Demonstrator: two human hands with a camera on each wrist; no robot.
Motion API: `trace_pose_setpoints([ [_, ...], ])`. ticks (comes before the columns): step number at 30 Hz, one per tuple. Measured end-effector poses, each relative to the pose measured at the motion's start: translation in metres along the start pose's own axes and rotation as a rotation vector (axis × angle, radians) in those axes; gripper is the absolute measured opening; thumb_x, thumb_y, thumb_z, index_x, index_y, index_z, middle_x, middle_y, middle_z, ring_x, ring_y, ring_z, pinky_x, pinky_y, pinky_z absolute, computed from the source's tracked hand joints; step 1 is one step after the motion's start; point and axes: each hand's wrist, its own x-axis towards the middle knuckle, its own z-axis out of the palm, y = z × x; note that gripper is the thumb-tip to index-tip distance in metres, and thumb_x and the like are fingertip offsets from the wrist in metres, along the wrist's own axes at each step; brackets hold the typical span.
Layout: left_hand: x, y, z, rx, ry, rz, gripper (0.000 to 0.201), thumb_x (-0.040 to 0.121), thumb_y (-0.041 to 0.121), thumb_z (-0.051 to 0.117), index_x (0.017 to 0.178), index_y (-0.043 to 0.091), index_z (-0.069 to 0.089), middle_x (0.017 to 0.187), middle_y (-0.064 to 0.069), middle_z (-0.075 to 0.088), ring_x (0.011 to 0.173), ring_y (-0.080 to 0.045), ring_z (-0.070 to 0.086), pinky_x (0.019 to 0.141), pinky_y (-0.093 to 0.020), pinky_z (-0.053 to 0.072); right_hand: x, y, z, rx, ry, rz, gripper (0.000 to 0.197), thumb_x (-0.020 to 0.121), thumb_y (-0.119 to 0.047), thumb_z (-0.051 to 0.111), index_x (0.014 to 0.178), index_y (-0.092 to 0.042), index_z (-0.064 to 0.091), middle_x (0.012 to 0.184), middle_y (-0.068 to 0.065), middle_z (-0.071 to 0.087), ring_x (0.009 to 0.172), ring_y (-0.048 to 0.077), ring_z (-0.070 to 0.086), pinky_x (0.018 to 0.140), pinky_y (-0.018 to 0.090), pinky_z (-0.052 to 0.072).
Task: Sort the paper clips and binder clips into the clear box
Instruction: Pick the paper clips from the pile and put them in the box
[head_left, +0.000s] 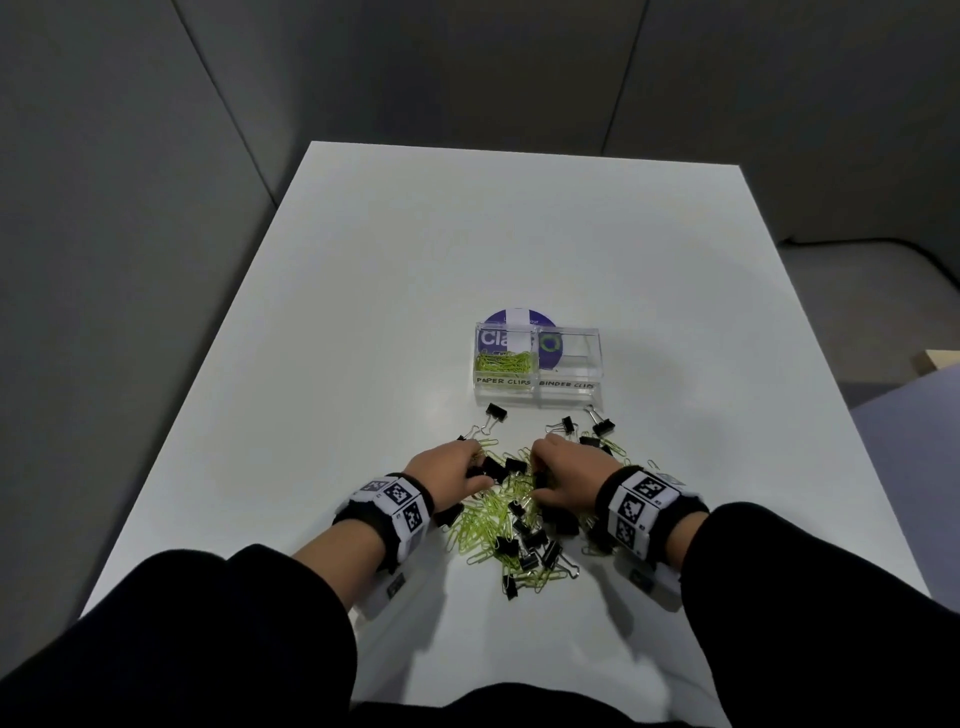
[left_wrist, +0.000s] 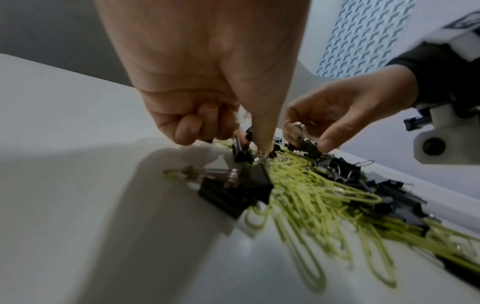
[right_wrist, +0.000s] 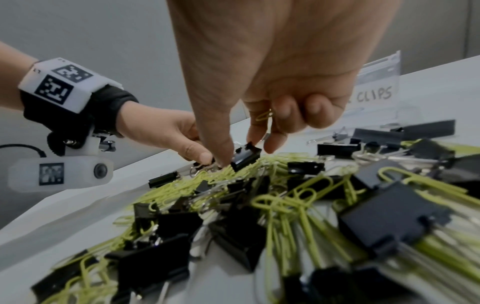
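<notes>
Head view: both hands down in mixed pile (head_left: 511, 512) at near middle of white table (head_left: 363, 312). Left hand (head_left: 451, 467) fingers curled, thumb and forefinger pinching wire handle of black binder clip (left_wrist: 255, 174); yellow-green paper clip (left_wrist: 235, 128) tucked under curled fingers. Right hand (head_left: 563, 475) thumb and fingers closed on another black binder clip (right_wrist: 245, 157); a paper clip (right_wrist: 263, 116) caught against curled fingers higher up. Hands close together, fingertips nearly meeting over far part of pile.

Pile: yellow-green paper clips tangled with black binder clips, spread between and beneath both wrists. Loose binder clips scattered beyond pile, toward box: one at left (head_left: 494, 414), two at right (head_left: 566, 426) (head_left: 602, 427).

Clear box (head_left: 537, 387) well beyond hands, two compartments side by side. Left compartment, labelled PAPER CLIPS, holds heap of yellow-green clips (head_left: 505, 362). Right compartment labelled BINDER CLIPS; no clips seen inside. Purple round label (head_left: 519, 338) behind or under box, lettering partly covered.

Wrist bands with black-and-white markers (head_left: 396, 501) (head_left: 641, 501) cover part of pile edges. Black sleeves (head_left: 208, 623) fill lower frame. Wrist views blurred at near edge; clips nearest lens smeared. Right wrist view shows only "CLIPS" of box label. Clips under palms hidden in head view.
</notes>
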Motion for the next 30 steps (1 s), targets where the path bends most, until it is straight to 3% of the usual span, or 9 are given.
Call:
trace_pose_setpoints([
  [4,0.004,0.004,-0.005,-0.035,0.006,0.019,0.033,0.092,0.038,0.052,0.106,0.009,0.053,0.106,-0.010,0.063,0.094,-0.026,0.059,0.072,-0.030,0.041,-0.002,0.004,-0.003,-0.012,-0.008,0.009,0.031,0.086,-0.033,0.056,0.107,-0.011,0.048,0.108,0.008,0.059,0.083,0.018,0.047,0.074,0.031,0.042],
  [10,0.012,-0.002,-0.030,-0.170,0.039,0.020,0.034,0.095,0.038,0.044,0.108,0.010,0.056,0.100,-0.006,0.062,0.084,-0.016,0.054,0.076,-0.027,0.043,0.003,0.018,-0.020,0.019,0.110,0.069,0.035,0.091,-0.038,0.050,0.116,-0.014,0.050,0.117,0.004,0.058,0.102,0.020,0.057,0.083,0.032,0.046],
  [13,0.022,-0.015,-0.046,-0.221,0.091,-0.039,0.036,0.096,0.040,0.043,0.108,0.009,0.057,0.100,-0.007,0.063,0.087,-0.019,0.056,0.085,-0.035,0.047,0.011,0.028,-0.028,0.009,0.168,0.167,0.035,0.092,-0.041,0.050,0.113,-0.013,0.049,0.117,0.005,0.056,0.099,0.022,0.058,0.076,0.029,0.044],
  [17,0.036,-0.023,-0.055,-0.266,0.148,-0.105,0.035,0.098,0.033,0.040,0.105,0.005,0.060,0.089,-0.005,0.056,0.083,-0.020,0.051,0.072,-0.029,0.037,0.021,0.035,-0.031,0.017,0.168,0.282,0.040,0.091,-0.040,0.052,0.121,-0.014,0.046,0.126,0.007,0.047,0.102,0.026,0.059,0.081,0.036,0.048],
  [19,0.039,-0.025,-0.055,-0.278,0.160,-0.108,0.035,0.100,0.026,0.035,0.103,0.006,0.063,0.091,-0.005,0.057,0.084,-0.020,0.050,0.072,-0.027,0.033,0.021,0.031,-0.028,-0.009,0.206,0.241,0.043,0.091,-0.037,0.053,0.126,-0.016,0.043,0.131,0.006,0.043,0.098,0.026,0.061,0.081,0.037,0.051],
  [22,0.039,-0.027,-0.051,-0.275,0.175,-0.097,0.034,0.100,0.022,0.032,0.105,0.007,0.063,0.099,-0.009,0.063,0.087,-0.022,0.054,0.075,-0.027,0.036,0.018,0.012,-0.023,-0.031,0.191,0.001,0.043,0.092,-0.026,0.054,0.132,-0.019,0.043,0.137,0.002,0.042,0.097,0.021,0.062,0.085,0.028,0.053],
  [25,0.032,-0.027,-0.044,-0.277,0.149,-0.060,0.029,0.100,0.019,0.031,0.120,0.016,0.052,0.081,-0.002,0.061,0.074,-0.020,0.057,0.073,-0.031,0.044,0.019,-0.006,-0.015,-0.204,0.055,-0.205,0.043,0.093,-0.014,0.049,0.135,-0.019,0.043,0.140,0.002,0.041,0.089,0.024,0.064,0.073,0.026,0.049],
  [27,0.025,-0.025,-0.040,-0.271,0.120,-0.020,0.028,0.100,0.017,0.031,0.122,0.021,0.046,0.072,0.001,0.058,0.064,-0.017,0.053,0.069,-0.030,0.045,0.023,-0.009,-0.007,-0.303,0.009,-0.230,0.038,0.094,-0.011,0.046,0.131,-0.015,0.046,0.136,0.006,0.044,0.080,0.030,0.064,0.066,0.032,0.048],
  [30,0.015,-0.020,-0.035,-0.296,0.087,0.021,0.024,0.100,0.021,0.034,0.108,0.014,0.055,0.071,-0.001,0.060,0.064,-0.017,0.054,0.073,-0.030,0.046,0.028,-0.005,0.003,-0.367,-0.005,-0.201,0.032,0.092,-0.006,0.044,0.123,-0.009,0.047,0.124,0.011,0.049,0.069,0.030,0.061,0.062,0.036,0.050],
])
